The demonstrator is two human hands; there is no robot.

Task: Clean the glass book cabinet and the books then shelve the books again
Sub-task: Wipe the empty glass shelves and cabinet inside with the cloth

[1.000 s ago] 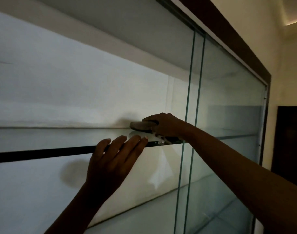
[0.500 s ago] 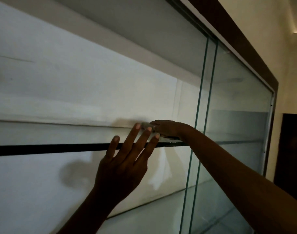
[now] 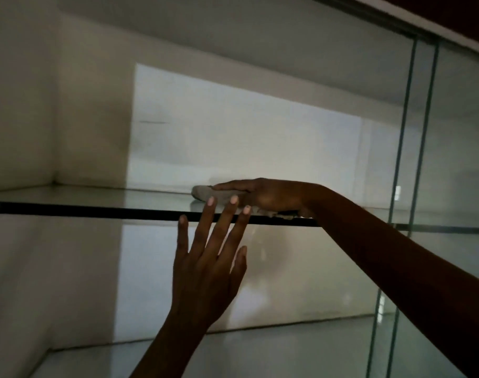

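A glass shelf [image 3: 96, 196] shows a dark front edge. A grey cloth [image 3: 201, 192] lies on it, pressed flat by the right hand [image 3: 263, 195]

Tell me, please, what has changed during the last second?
The right hand, pressing the cloth flat, slid left along the glass shelf, away from the sliding door. The left hand spread its fingers; whether it touches the shelf edge is unclear. Unchanged: the cloth stays under the right hand.

Two hands [image 3: 205, 271] [image 3: 263, 195], one grey cloth [image 3: 201, 192], two shelves [image 3: 96, 196] [image 3: 260, 356]
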